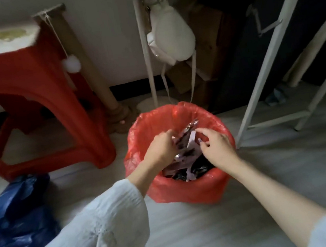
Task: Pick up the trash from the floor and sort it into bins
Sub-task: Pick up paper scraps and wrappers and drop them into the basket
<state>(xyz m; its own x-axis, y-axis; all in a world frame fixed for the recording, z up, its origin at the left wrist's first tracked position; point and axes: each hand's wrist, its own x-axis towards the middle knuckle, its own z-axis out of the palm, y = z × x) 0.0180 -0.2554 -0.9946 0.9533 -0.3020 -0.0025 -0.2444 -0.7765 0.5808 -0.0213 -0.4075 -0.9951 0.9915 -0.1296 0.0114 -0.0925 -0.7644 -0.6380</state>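
Head view shows the left hand [160, 147] curled round a bunch of crumpled wrappers [184, 147], while the right hand [216, 147] pinches the bunch's near edge with fingers half spread, though blur makes that grip uncertain. Both hover over the mouth of the bin with the red liner [188, 191], just beneath them, already holding dark scraps. Such wrappers look light, limp and slick, best gathered by the bunched middle. Left of the hands lie a blue bag [22, 216] and a red stool [34, 95].
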